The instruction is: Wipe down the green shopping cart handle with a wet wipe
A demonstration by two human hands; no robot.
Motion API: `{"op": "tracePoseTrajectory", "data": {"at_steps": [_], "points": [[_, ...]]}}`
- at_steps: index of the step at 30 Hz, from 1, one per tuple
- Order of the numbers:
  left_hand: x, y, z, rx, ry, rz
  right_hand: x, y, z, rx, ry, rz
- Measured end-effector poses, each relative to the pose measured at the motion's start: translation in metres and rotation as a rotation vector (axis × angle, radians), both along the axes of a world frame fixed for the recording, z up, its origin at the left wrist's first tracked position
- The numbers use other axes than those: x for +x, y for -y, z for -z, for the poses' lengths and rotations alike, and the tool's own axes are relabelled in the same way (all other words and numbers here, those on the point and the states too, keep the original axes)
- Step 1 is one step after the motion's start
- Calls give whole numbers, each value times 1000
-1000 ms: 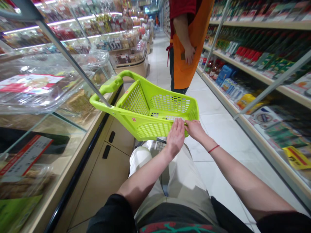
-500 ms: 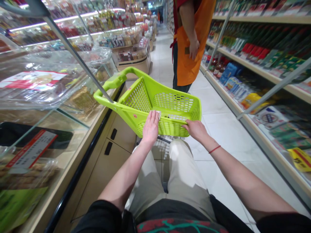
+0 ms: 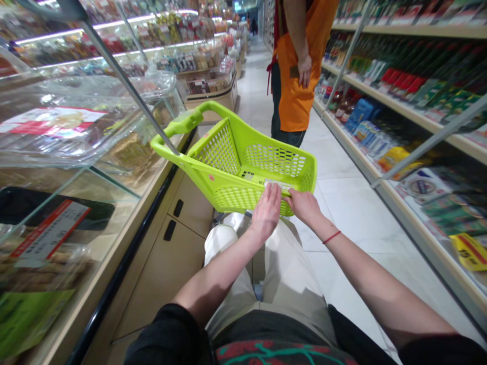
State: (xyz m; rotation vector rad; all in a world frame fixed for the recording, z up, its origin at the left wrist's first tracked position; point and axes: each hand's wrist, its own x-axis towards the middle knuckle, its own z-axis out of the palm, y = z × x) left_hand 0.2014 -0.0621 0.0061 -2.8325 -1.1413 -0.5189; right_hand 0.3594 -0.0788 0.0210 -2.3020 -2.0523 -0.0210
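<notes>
A lime-green plastic shopping basket cart (image 3: 232, 195) with perforated sides stands just in front of my knees, a handle at its upper left. My left hand (image 3: 267, 210) lies over the near rim, fingers pressed on a crumpled white tissue (image 3: 274, 183) that shows past the fingertips. Close beside it, my right hand (image 3: 304, 205) grips the same rim near the right corner, thumb and fingers closed round the edge. Through the basket's open top I see its slatted floor, part of it hidden by the near wall and my left hand.
At the left is a glass-sided display counter (image 3: 114, 177) with packaged food and a black rail (image 3: 125, 263). Shelves (image 3: 418, 106) of packets and bottles line the right. A person in an orange apron (image 3: 294, 96) stands beyond the cart on the pale tiled floor (image 3: 342, 213).
My left hand has slid right along the near rim with the tissue, coming close to my right hand. My right hand keeps its grip. The cart has shifted very slightly.
</notes>
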Motion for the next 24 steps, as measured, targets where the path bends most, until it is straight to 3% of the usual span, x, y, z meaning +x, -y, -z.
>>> {"op": "tracePoseTrajectory", "data": {"at_steps": [5,13,16,19,24], "points": [[-3,-5,-1,47,-43,53,2,0,4,31,-20,-62],[-68,-53,-27,58,-44,-162,10,-3,15,133,-108,-130],[-78,-60,-30,81,-12,-216,18,-8,18,135,-156,-143],[-70,-56,-28,67,-1,-230,31,-13,19,154,-194,-155],[-27,-35,-18,64,-18,-127,33,-16,14,152,-150,-126]]}}
